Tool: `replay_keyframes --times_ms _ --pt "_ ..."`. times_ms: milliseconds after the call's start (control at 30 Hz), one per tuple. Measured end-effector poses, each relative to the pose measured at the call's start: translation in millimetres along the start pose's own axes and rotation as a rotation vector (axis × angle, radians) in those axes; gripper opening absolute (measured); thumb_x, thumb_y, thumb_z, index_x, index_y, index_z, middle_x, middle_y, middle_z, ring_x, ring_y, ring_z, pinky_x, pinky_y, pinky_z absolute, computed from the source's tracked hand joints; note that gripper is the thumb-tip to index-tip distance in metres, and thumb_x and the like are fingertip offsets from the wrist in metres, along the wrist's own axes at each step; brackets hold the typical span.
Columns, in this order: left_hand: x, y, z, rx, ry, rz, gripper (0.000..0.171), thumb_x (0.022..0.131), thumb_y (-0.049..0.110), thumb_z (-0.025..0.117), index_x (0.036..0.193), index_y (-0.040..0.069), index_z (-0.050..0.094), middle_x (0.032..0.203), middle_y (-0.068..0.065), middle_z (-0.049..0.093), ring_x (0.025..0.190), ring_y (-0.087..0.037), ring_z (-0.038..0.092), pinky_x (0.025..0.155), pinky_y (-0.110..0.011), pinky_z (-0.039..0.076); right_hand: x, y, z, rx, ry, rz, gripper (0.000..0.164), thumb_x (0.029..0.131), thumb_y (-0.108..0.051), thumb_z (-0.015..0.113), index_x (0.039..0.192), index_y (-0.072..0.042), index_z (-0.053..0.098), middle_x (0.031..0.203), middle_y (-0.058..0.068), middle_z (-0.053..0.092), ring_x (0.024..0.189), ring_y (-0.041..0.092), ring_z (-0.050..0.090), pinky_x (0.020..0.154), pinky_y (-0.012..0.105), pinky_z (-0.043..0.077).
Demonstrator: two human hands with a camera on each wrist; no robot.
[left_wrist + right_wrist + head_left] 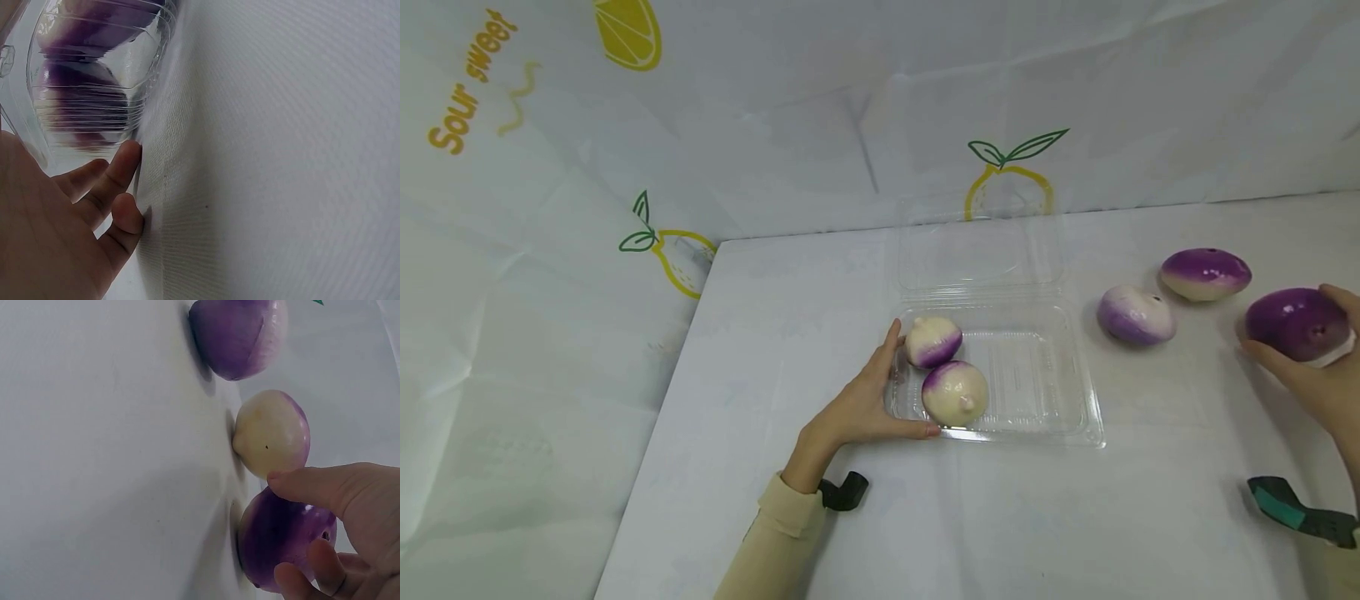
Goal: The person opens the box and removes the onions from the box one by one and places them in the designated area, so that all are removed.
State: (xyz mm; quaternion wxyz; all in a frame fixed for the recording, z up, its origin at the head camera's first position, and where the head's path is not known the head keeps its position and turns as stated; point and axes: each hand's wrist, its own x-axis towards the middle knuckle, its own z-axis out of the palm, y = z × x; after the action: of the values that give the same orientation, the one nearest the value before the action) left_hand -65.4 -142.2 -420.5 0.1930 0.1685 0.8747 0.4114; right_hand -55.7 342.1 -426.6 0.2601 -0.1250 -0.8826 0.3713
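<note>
My left hand [868, 404] spreads around the front left corner of a clear plastic clamshell box [1026, 429], thumb at its front rim and a finger along its left side. Inside, at the left end, lie two purple-and-white turnips, one at the back [933, 342] and one in front [955, 393]. Off to the right, my right hand [1326, 383] holds a mostly purple turnip [278, 534] between thumb and fingers, low over the table. Two more turnips rest nearby: a pale one [1137, 315] and a purple-topped one [1206, 274].
The box's clear lid [981, 258] is folded back, away from me. A white cloth covers the table [760, 350], and a lemon-printed sheet [820, 125] hangs behind it. Black straps [844, 492] show by both wrists.
</note>
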Motion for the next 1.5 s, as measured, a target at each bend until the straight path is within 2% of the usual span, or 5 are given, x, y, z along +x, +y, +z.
replay_keyframes --times_ms 567,800,900,1033,1500 --pt "0.9 -1.1 0.3 -0.003 -0.003 0.003 0.148 0.066 0.047 0.094 0.164 0.026 -0.014 0.171 0.007 0.016 0.154 -0.024 0.033 0.125 -0.05 0.031 -1 -33 0 0.052 0.035 -0.09 0.133 0.056 -0.103 0.051 0.145 -0.005 0.053 0.159 0.015 0.039 0.152 0.02 0.032 0.125 0.032 0.019" --pt "1.2 -1.4 0.3 0.0 0.002 0.009 0.147 0.066 0.047 0.094 0.164 0.028 -0.014 0.171 0.006 0.018 0.154 -0.023 0.032 0.125 -0.05 0.031 -3 -52 -5 0.024 -0.016 -0.07 0.115 0.072 -0.091 0.058 0.148 -0.005 0.051 0.161 0.023 0.038 0.155 0.034 0.028 0.128 0.054 0.016" --pt "1.1 -1.4 0.2 0.002 0.002 0.01 0.147 0.066 0.048 0.094 0.164 0.028 -0.014 0.171 0.006 0.018 0.153 -0.024 0.033 0.124 -0.051 0.031 -3 -59 -5 0.032 -0.035 -0.136 0.112 0.074 -0.087 0.061 0.145 -0.001 0.054 0.155 0.013 0.047 0.116 0.0 0.064 0.114 0.025 0.043" --pt "0.7 -1.5 0.1 0.0 0.0 0.008 0.147 0.067 0.047 0.094 0.164 0.027 -0.014 0.171 0.004 0.018 0.152 -0.026 0.035 0.124 -0.051 0.032 -4 -68 -4 0.124 -0.067 -0.218 0.08 0.086 -0.056 0.075 0.143 -0.003 0.058 0.141 -0.026 0.044 0.05 -0.028 0.033 0.053 -0.007 0.029" --pt "0.2 -1.1 0.1 -0.004 0.002 -0.005 0.147 0.066 0.048 0.094 0.164 0.03 -0.015 0.171 0.008 0.017 0.153 -0.024 0.035 0.124 -0.051 0.031 -18 -110 7 0.17 -0.14 -0.229 0.075 0.066 0.004 0.09 0.136 -0.009 0.066 0.131 -0.035 0.047 0.043 -0.013 0.037 0.049 0.002 0.033"
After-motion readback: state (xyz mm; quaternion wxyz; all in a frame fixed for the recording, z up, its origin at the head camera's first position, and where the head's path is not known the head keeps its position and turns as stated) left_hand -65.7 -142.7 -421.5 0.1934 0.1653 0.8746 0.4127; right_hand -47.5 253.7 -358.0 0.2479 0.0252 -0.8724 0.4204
